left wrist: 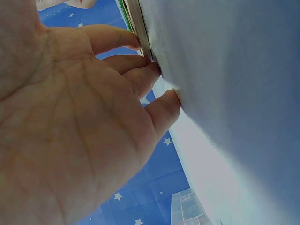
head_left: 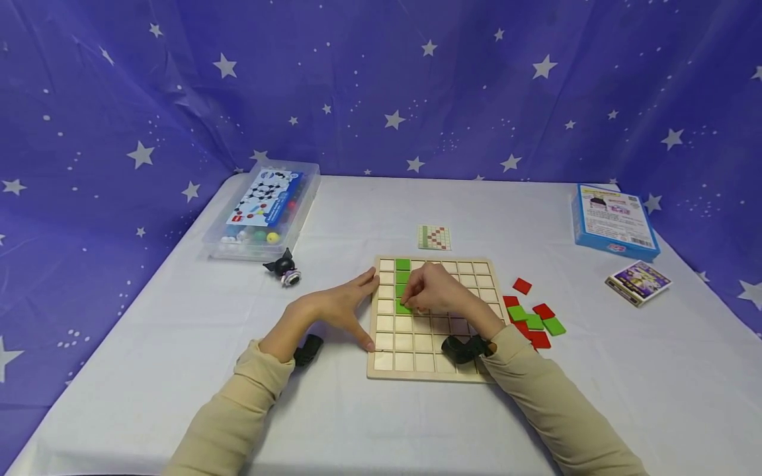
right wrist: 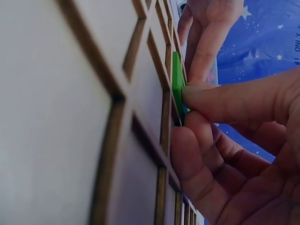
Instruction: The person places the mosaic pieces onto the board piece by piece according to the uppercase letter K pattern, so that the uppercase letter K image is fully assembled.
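A wooden grid board (head_left: 424, 363) lies flat on the table, with a column of green square tiles (head_left: 402, 277) in its second column from the left. Over the fourth row, my right hand (head_left: 439, 289) pinches a green tile (right wrist: 176, 82) between thumb and fingers. In the right wrist view this tile stands slightly out of its cell, tilted against the grid. My left hand (head_left: 340, 306) rests at the board's left edge, its fingers extended and thumb spread. Its fingertips (left wrist: 153, 69) touch the board's side and the cloth in the left wrist view.
Loose red tiles (head_left: 540, 340) and green tiles (head_left: 555, 326) lie right of the board. Behind it is a small pattern card (head_left: 434, 237). A clear plastic case (head_left: 262, 210) and a black figurine (head_left: 284, 268) are at left; a blue box (head_left: 616, 222) and small box (head_left: 639, 282) at right.
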